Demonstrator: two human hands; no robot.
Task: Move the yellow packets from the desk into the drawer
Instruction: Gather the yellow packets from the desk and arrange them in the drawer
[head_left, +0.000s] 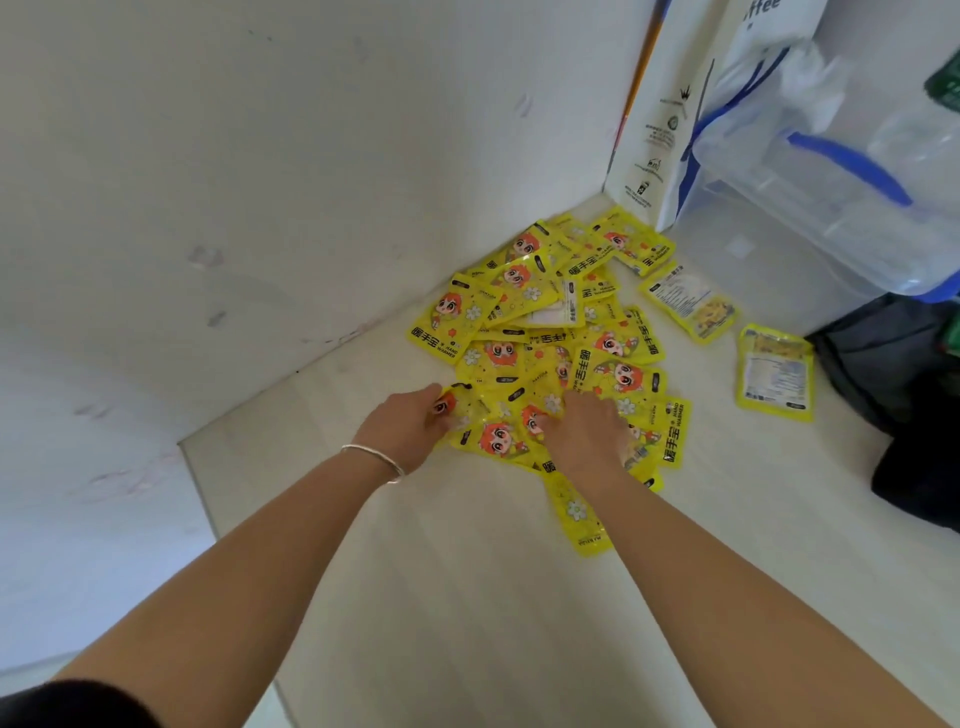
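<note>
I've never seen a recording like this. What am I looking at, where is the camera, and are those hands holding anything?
There is no machine here: a person works with two bare hands. The single picture comes from a wide-angle camera worn on the person's head, looking forward and down, so both forearms reach in from below.

On the pale desk lies a loose pile of yellow hand-warmer packets, with two more packets lying face down to its right. Behind stand a white paper bag and a clear plastic bag with blue handles.

The left hand, with a bracelet at the wrist, grips a packet at the pile's near edge. The right hand rests flat on the pile; whether it grips anything is unclear.
</note>
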